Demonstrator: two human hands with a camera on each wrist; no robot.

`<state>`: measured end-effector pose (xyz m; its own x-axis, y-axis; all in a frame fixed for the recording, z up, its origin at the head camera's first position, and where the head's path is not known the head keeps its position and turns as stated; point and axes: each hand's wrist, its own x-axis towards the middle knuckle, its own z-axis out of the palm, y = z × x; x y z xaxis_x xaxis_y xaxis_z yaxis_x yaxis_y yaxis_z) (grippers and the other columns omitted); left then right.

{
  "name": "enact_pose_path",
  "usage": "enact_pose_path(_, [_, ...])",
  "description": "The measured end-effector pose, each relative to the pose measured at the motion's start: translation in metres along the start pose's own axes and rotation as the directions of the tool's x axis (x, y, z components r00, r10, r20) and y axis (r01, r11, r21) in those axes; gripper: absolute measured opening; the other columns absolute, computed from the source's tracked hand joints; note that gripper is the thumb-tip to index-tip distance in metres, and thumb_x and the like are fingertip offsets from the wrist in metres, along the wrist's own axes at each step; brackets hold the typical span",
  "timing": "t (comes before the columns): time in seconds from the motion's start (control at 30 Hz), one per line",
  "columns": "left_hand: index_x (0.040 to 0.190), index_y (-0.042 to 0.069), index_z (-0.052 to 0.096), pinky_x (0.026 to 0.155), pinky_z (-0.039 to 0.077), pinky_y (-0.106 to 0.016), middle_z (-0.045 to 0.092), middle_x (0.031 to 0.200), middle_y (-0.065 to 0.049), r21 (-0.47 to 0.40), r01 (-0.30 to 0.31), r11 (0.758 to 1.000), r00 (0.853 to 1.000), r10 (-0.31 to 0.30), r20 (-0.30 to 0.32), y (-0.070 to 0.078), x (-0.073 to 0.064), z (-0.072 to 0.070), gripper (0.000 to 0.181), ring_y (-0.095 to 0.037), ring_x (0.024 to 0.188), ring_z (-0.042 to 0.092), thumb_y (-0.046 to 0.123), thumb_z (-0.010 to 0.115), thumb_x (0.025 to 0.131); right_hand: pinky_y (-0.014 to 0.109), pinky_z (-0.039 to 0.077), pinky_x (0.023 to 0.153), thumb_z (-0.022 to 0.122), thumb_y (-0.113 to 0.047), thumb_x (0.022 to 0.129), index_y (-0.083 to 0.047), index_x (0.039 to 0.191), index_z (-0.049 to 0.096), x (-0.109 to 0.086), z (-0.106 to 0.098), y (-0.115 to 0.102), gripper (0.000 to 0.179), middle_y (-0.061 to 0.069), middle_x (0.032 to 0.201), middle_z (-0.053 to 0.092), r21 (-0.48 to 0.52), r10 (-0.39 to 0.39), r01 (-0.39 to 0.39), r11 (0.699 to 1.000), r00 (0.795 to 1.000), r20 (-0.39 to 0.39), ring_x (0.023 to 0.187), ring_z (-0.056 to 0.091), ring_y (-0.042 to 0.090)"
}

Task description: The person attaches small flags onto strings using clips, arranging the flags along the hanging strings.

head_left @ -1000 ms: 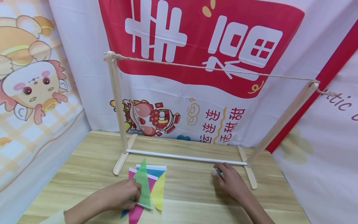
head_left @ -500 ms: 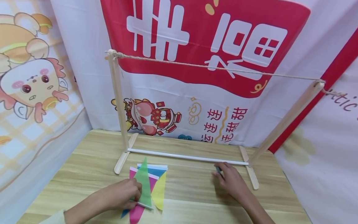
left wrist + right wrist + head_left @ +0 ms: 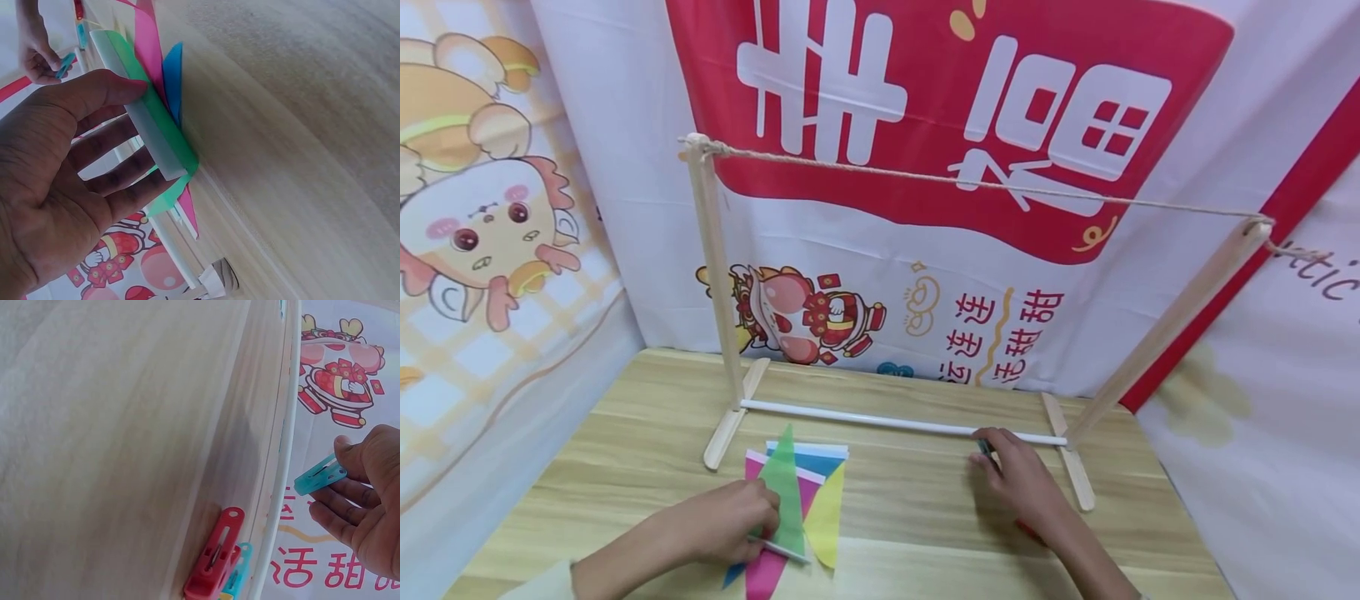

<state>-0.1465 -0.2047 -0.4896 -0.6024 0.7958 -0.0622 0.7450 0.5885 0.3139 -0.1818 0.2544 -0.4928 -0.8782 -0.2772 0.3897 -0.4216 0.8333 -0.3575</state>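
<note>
My left hand [image 3: 733, 518] pinches a green pennant flag [image 3: 786, 500] by its white edge strip, thumb on one side and fingers on the other, as the left wrist view shows. The flag's tip points away over a small pile: a pink pennant [image 3: 765, 577], a blue one [image 3: 808, 462] and a yellow one [image 3: 826, 521]. Over on the right, my right hand [image 3: 1024, 483] holds a teal clothespin [image 3: 320, 476] between thumb and fingers, close to the white rod. A red clothespin [image 3: 219, 556] and another teal clothespin [image 3: 242, 565] lie on the table near that hand.
Behind the hands stands a wooden frame with a left post [image 3: 715, 275] and a right post [image 3: 1172, 325]. Twine [image 3: 925, 177] runs between their tops, and a white rod [image 3: 865, 418] joins their feet. Printed cloth [image 3: 820, 225] hangs behind the table [image 3: 917, 517].
My right hand has shifted very slightly, and a bit of red now shows beneath its wrist in the head view. The left hand and the green pennant stay in place.
</note>
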Motion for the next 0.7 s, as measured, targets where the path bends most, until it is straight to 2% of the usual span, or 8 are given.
enact_pose_path(0.23, [0.080,0.022,0.077,0.067,0.051,-0.019,0.065,0.083,0.015,-0.014,0.006,1.000,1.000,-0.006,-0.030,-0.001,0.001,0.000,0.019,0.004,0.075,0.048,0.006,0.087,0.082,0.044,0.065,0.080,0.090,-0.009,0.097,-0.003,0.122,0.076,0.002,-0.006,-0.001,0.030,0.012,0.107,0.080,-0.002,-0.008,0.008,1.000,1.000,-0.004,0.094,0.077,0.022])
enact_pose_path(0.4, [0.080,0.024,0.077,0.069,0.046,-0.025,0.064,0.083,0.016,0.082,0.008,0.997,0.995,0.000,-0.095,0.002,0.000,-0.002,0.019,0.000,0.080,0.048,0.010,0.089,0.082,0.043,0.065,0.079,0.089,-0.009,0.097,-0.003,0.122,0.076,0.002,-0.009,0.000,0.029,0.012,0.106,0.080,0.002,-0.023,0.023,1.000,1.000,-0.007,0.093,0.077,0.022])
enact_pose_path(0.5, [0.081,0.025,0.077,0.070,0.048,-0.026,0.064,0.082,0.016,0.116,-0.004,0.993,0.991,0.020,-0.133,0.001,0.002,-0.006,0.019,-0.001,0.080,0.051,0.011,0.090,0.083,0.044,0.066,0.080,0.089,-0.008,0.097,-0.002,0.122,0.076,0.001,-0.010,0.000,0.029,0.012,0.107,0.080,0.007,-0.018,0.018,1.000,1.000,-0.010,0.094,0.077,0.022])
enact_pose_path(0.6, [0.085,0.025,0.078,0.069,0.051,-0.024,0.068,0.082,0.017,0.075,-0.004,0.997,0.988,0.016,-0.151,0.000,0.005,-0.013,0.020,0.001,0.079,0.054,0.010,0.091,0.086,0.048,0.067,0.084,0.088,-0.008,0.098,-0.002,0.122,0.076,0.000,-0.011,0.001,0.029,0.014,0.109,0.080,0.003,-0.008,0.008,1.000,1.000,-0.010,0.097,0.079,0.026])
enact_pose_path(0.7, [0.089,0.025,0.081,0.070,0.055,-0.023,0.072,0.084,0.017,0.014,0.029,0.999,0.986,-0.026,-0.164,0.000,0.009,-0.022,0.019,0.004,0.080,0.057,0.008,0.089,0.091,0.051,0.068,0.087,0.088,-0.009,0.099,-0.001,0.123,0.075,0.002,-0.012,0.001,0.029,0.016,0.112,0.081,0.000,-0.003,0.003,1.000,1.000,-0.010,0.101,0.080,0.030])
